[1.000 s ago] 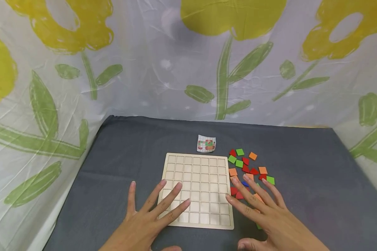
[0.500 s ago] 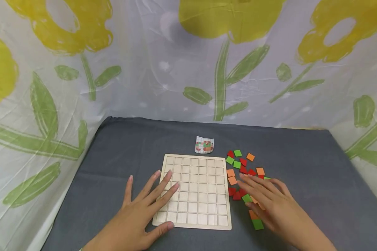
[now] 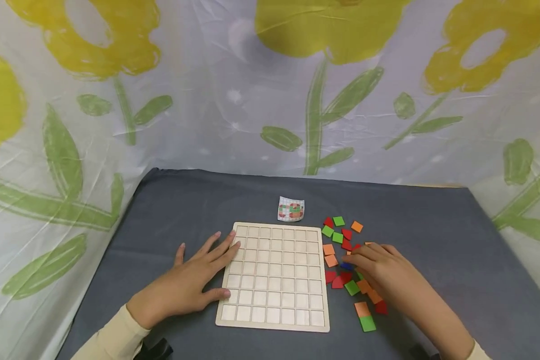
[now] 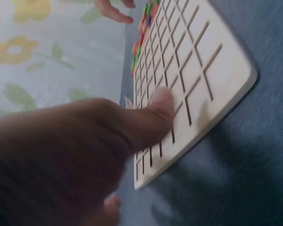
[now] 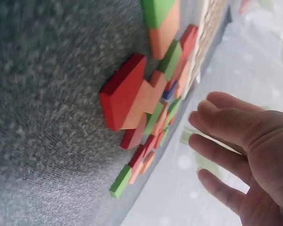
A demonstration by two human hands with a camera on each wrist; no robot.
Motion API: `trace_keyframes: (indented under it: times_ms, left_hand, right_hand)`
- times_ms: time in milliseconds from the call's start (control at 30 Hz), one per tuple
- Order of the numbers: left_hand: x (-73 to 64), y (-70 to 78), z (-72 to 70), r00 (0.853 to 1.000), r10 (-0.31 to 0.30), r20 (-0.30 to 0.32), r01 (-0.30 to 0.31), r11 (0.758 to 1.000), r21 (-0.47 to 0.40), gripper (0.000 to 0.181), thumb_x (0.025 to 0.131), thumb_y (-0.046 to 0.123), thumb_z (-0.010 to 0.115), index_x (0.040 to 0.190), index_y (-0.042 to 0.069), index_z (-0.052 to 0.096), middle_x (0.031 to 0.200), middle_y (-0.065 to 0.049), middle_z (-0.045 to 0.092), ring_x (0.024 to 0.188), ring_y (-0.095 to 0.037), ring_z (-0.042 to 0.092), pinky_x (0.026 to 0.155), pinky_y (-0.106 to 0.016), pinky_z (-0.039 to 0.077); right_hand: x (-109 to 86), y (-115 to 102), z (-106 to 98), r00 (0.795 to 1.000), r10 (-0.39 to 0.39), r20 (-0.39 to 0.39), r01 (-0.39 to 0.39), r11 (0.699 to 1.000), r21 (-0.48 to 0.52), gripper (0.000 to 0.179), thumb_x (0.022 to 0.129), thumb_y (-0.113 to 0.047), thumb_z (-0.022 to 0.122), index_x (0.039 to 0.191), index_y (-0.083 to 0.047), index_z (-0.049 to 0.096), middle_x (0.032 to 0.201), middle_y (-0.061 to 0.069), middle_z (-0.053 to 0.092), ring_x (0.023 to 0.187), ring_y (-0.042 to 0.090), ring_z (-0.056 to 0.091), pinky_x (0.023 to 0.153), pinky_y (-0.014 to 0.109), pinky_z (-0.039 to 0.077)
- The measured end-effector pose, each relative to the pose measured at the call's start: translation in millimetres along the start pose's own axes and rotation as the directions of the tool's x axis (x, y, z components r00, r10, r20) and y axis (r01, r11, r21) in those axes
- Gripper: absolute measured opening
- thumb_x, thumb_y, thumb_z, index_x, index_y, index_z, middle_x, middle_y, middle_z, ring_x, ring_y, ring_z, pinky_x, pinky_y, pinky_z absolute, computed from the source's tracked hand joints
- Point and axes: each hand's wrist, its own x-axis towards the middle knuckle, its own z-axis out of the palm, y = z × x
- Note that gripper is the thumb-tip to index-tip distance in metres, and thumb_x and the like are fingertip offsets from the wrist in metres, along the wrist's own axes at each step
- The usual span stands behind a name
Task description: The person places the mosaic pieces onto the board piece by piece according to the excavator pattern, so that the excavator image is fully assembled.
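A pale wooden grid board (image 3: 275,270) lies flat on the dark cloth, its square cells bare. My left hand (image 3: 184,285) rests at its left edge, fingers straight and spread; in the left wrist view the thumb (image 4: 155,113) lies on the board's top. Over the loose tiles to the right of the board, my right hand (image 3: 387,272) hangs with slightly bent fingers and nothing between them. Beneath and beside it are a blue tile (image 3: 347,266), orange tiles (image 3: 331,261), green tiles (image 3: 352,287) and red ones, some hidden by the hand. A large-looking red tile (image 5: 125,92) is nearest in the right wrist view.
Behind the board lies a small paper card (image 3: 291,209) printed with a coloured grid pattern. An orange and a green tile (image 3: 367,324) sit together at the front right. A flower-printed curtain (image 3: 198,100) hangs around the table's back and sides.
My left hand has drawn back leftward from above the board to its left edge. The right hand's spread fingers have drawn together and bent over the tiles. The view has shifted slightly.
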Motion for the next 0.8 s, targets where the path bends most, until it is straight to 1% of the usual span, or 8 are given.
trace_keyframes:
  times_ms: [100,233,367,467,600,800]
  left_hand:
    - [5.7,-6.9,-1.0,0.998,-0.03,0.063,0.031,0.999,-0.009,0.103,0.092,0.045,0.081,0.172,0.027,0.018,0.179,0.005,0.003,0.164,-0.033,0.004,0.106,-0.092,0.004]
    - [10.9,-11.4,-1.6,0.993,-0.041,0.109,0.045,0.999,-0.03,0.112,0.085,0.046,0.085,0.172,0.024,0.017,0.179,0.005,0.004,0.164,-0.034,0.003,0.105,-0.092,0.003]
    - [12.1,-12.6,-2.0,0.99,-0.054,0.131,0.061,0.997,-0.05,0.115,0.083,0.046,0.086,0.172,0.021,0.018,0.179,0.003,0.007,0.164,-0.035,0.006,0.104,-0.093,0.005]
    - [12.7,-12.2,-1.7,0.987,-0.064,0.147,0.074,0.995,-0.064,0.114,0.082,0.046,0.086,0.171,0.02,0.019,0.179,0.003,0.007,0.164,-0.034,0.008,0.103,-0.093,0.007]
    - [14.0,-11.0,-1.1,0.983,-0.084,0.162,0.095,0.993,-0.062,0.115,0.082,0.045,0.086,0.171,0.021,0.019,0.179,0.005,0.006,0.164,-0.032,0.01,0.103,-0.094,0.008]
    - [15.5,-9.7,-1.3,0.982,-0.102,0.16,0.11,0.993,-0.042,0.118,0.08,0.043,0.088,0.172,0.02,0.017,0.179,0.005,0.004,0.164,-0.033,0.011,0.103,-0.094,0.007]
  right_hand:
    - [4.9,3,2,1.0,-0.014,0.024,0.015,1.0,-0.025,0.049,0.08,-0.005,0.092,0.123,-0.023,0.078,0.114,-0.009,0.072,0.114,0.021,0.067,0.097,0.05,0.055]
    - [7.4,5,5,0.998,-0.019,0.052,0.021,0.999,-0.027,0.047,0.081,-0.003,0.091,0.121,-0.023,0.078,0.114,-0.008,0.072,0.11,0.019,0.067,0.097,0.049,0.056]
    - [10.6,5,10,0.995,-0.029,0.091,0.031,0.999,-0.02,0.048,0.077,-0.007,0.094,0.12,-0.022,0.078,0.114,-0.008,0.073,0.112,0.02,0.066,0.098,0.049,0.055]
    - [12.4,4,13,0.994,-0.044,0.104,0.049,0.998,-0.042,0.045,0.076,-0.013,0.096,0.117,-0.021,0.079,0.112,-0.007,0.073,0.111,0.02,0.067,0.097,0.048,0.056]
    - [14.3,4,15,0.993,-0.063,0.1,0.071,0.994,-0.081,0.037,0.079,-0.019,0.095,0.113,-0.021,0.08,0.109,-0.007,0.073,0.107,0.019,0.067,0.095,0.046,0.057]
    - [17.2,4,15,0.992,-0.073,0.108,0.083,0.992,-0.1,0.036,0.079,-0.018,0.095,0.112,-0.021,0.081,0.11,-0.006,0.072,0.108,0.02,0.067,0.094,0.045,0.057]
